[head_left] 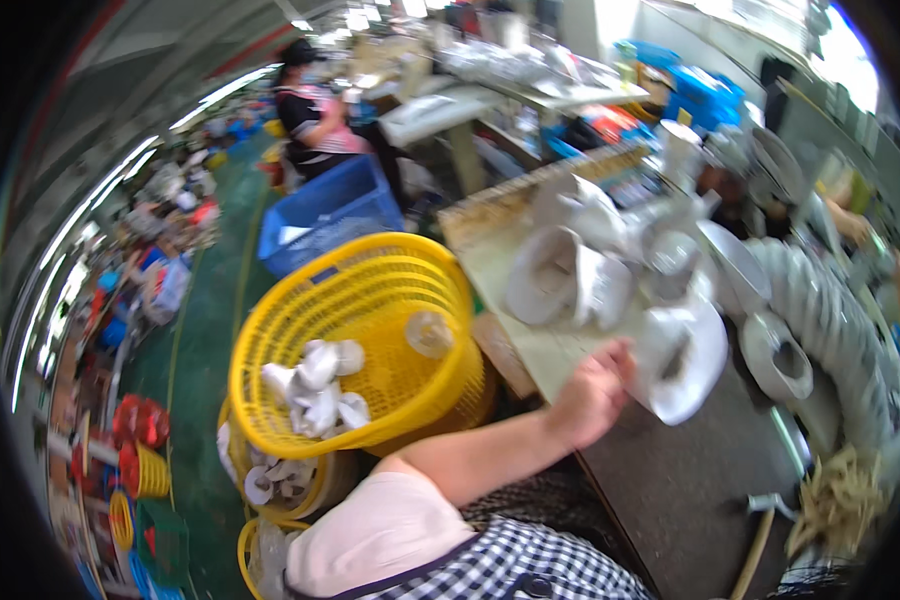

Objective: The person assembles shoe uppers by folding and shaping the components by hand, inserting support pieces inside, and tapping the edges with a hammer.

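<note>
My left arm, in a pale short sleeve, reaches across the near edge of the worktable (705, 510). The fingers of my left hand (592, 392) are curled together at the left edge of a white, curved, brimmed piece (705, 360). This piece has a dark opening in its middle and is slightly blurred. Several similar white pieces (545, 275) lie just beyond it in a loose pile. To its right is another white piece with an oval hole (775, 355). My right hand does not show clearly; a blurred skin-coloured patch is at the far right.
A yellow slatted basket (260, 350) with white pieces stands left of the table, a blue crate (315, 205) behind it. A ribbed hose (820, 320) runs along the right. A hammer-like tool (755, 550) lies near tan strips (840, 500). Another person (315, 120) sits farther back.
</note>
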Action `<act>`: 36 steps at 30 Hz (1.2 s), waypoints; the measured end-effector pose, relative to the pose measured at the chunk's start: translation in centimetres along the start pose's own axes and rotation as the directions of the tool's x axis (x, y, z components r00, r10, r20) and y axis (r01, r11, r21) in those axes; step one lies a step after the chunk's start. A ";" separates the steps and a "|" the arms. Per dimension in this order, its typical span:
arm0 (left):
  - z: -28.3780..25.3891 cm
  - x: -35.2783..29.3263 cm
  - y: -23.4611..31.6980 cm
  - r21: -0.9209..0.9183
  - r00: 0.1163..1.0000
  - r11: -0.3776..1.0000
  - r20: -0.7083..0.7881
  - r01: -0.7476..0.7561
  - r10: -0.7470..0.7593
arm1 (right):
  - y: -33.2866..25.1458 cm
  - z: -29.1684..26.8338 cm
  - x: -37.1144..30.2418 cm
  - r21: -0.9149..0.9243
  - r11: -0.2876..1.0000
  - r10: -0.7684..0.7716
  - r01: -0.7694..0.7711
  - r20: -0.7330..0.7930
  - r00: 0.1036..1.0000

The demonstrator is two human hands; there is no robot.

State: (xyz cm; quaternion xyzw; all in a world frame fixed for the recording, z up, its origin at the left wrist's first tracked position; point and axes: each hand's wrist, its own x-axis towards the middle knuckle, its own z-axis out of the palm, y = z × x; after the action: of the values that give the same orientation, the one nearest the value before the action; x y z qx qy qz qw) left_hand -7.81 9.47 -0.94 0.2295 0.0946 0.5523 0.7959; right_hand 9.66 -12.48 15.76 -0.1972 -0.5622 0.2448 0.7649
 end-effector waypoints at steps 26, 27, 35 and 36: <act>6.4 3.5 -1.2 0.359 0.783 0.711 -0.104 0.604 -0.613 | 19.6 -6.5 2.3 -0.579 -0.109 0.736 0.808 0.500 0.457; 6.1 3.7 -1.2 0.320 0.772 0.719 -0.069 0.617 -0.632 | 19.1 -7.1 2.7 -0.652 0.084 0.694 0.754 0.581 0.425; 6.2 4.5 -2.1 0.385 0.841 0.768 -0.042 0.512 -0.540 | 17.4 -9.1 0.8 -0.874 0.213 0.527 0.436 0.479 0.702; 6.8 4.5 -2.1 0.411 0.845 0.767 -0.017 0.494 -0.535 | 18.2 -8.2 0.8 -0.877 0.215 0.527 0.429 0.474 0.706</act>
State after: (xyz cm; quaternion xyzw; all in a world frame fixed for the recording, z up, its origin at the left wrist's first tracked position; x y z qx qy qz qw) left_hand -1.65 11.25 4.46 0.3798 0.2242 0.2694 0.8561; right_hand 14.88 2.42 3.49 -0.5392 -0.8201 -0.0824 0.1728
